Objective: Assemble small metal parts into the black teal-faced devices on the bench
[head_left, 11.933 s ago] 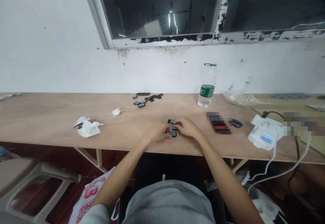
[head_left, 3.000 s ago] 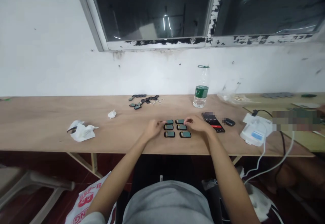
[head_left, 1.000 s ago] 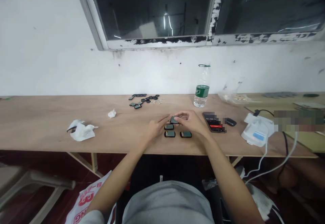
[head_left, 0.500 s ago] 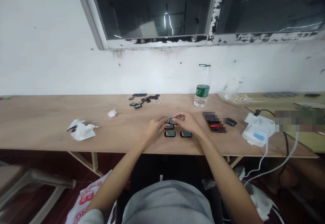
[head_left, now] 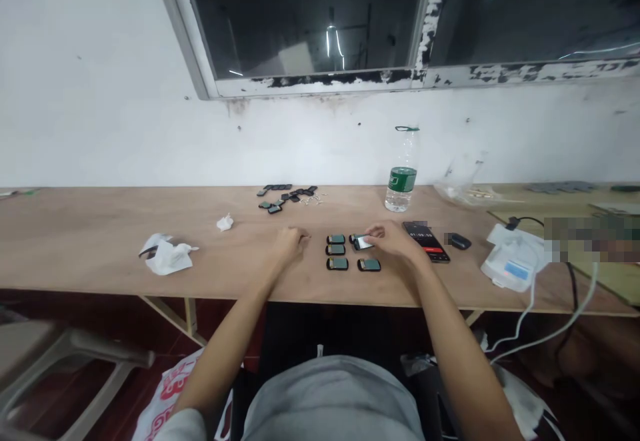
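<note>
My right hand (head_left: 393, 237) pinches a small electronic display module (head_left: 363, 243), its face bright with glare. The held module overlaps another dark-edged module (head_left: 353, 237) that lies on the table. My left hand (head_left: 291, 242) rests on the wood to the left, fingers loosely bent, with nothing visible in them. Between my hands, a column of three greenish-grey modules with black rims lies flat: a far one (head_left: 335, 239), a middle one (head_left: 335, 249) and a near one (head_left: 337, 264). One more module (head_left: 369, 265) lies to the right of the near one.
Farther back on the wooden table (head_left: 100, 227) lies a loose group of small black modules (head_left: 295, 194) beside tiny white bits. A water bottle (head_left: 401, 187), a phone (head_left: 426, 241), a dark oval object (head_left: 459, 241) and a white cabled box (head_left: 510, 264) stand or lie rightward. Crumpled tissues (head_left: 173, 257) lie left.
My hands have moved apart; before, both were together over the column, fingering a module. The left has drawn back leftward, and the right has shifted right, holding a module.
</note>
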The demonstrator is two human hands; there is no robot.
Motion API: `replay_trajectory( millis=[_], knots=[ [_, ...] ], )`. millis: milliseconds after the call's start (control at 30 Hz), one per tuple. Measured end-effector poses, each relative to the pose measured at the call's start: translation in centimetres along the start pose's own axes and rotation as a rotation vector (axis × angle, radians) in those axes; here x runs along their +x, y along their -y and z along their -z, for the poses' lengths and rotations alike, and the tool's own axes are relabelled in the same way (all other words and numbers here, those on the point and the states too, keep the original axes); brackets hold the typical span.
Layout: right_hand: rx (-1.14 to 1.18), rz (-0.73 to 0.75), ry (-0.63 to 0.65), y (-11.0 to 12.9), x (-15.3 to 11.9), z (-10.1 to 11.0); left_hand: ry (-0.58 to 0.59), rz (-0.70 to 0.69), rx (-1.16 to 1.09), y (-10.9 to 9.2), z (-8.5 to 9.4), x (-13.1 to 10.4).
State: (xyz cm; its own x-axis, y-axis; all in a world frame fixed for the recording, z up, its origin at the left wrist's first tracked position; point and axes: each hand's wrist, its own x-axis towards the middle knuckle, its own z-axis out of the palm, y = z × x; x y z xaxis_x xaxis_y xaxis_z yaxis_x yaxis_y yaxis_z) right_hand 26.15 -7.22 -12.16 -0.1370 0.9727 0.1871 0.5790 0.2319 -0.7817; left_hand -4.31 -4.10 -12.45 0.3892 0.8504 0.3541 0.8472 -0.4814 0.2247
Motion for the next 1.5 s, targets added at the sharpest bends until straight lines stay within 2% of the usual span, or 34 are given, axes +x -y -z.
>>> replay_trajectory(
  millis=[133, 333, 500, 567, 633, 700, 767, 900, 1000, 1100, 1200, 1333, 1500],
  knots=[
    [-0.067, -0.057, 0.029, -1.8, 0.2, 0.6, 0.096, 0.035, 0.043, 0.7, -1.3, -0.1],
    [-0.069, -0.108, 0.057, -1.8, 0.2, -0.5, 0.101, 0.050, 0.015, 0.2, -2.5, -0.2],
    [-0.161, -0.083, 0.050, -0.5, -0.5, 0.1, 0.114, 0.049, -0.033, 0.2, -1.5, -0.2],
    [-0.241, -0.057, 0.050, 0.1, -1.0, 0.8, 0.076, 0.029, -0.079, 0.6, -0.9, -0.1],
    [-0.296, -0.043, 0.120, 0.5, -1.4, 1.4, 0.004, 0.017, -0.109, 1.3, -0.4, 0.0],
    [-0.313, -0.054, 0.242, 0.7, -1.7, 1.6, -0.059, 0.020, -0.127, 2.1, 0.0, 0.2],
    [-0.314, -0.082, 0.328, 0.6, -1.8, 1.5, -0.086, 0.021, -0.143, 2.8, 0.2, 0.3],
    [-0.323, -0.077, 0.368, 0.0, -1.6, 1.0, -0.096, 0.023, -0.156, 3.2, 0.3, 0.3],
    [-0.259, -0.010, 0.397, 0.0, -1.4, 1.0, -0.089, -0.018, -0.178, 2.1, 0.7, 0.2],
    [-0.088, 0.062, 0.412, 1.1, -1.6, 1.2, -0.051, -0.162, -0.241, -0.3, 1.5, -0.3],
    [0.014, 0.119, 0.312, 2.9, -2.0, 1.2, 0.004, -0.325, -0.352, -3.3, 2.3, -1.1],
    [0.084, 0.176, 0.204, 4.5, -2.3, 0.9, -0.120, -0.431, -0.431, -5.9, 2.1, -1.9],
    [0.162, 0.173, 0.202, 4.5, -2.2, 0.5, -0.173, -0.496, -0.362, -6.5, 0.4, -1.9]
  ],
)
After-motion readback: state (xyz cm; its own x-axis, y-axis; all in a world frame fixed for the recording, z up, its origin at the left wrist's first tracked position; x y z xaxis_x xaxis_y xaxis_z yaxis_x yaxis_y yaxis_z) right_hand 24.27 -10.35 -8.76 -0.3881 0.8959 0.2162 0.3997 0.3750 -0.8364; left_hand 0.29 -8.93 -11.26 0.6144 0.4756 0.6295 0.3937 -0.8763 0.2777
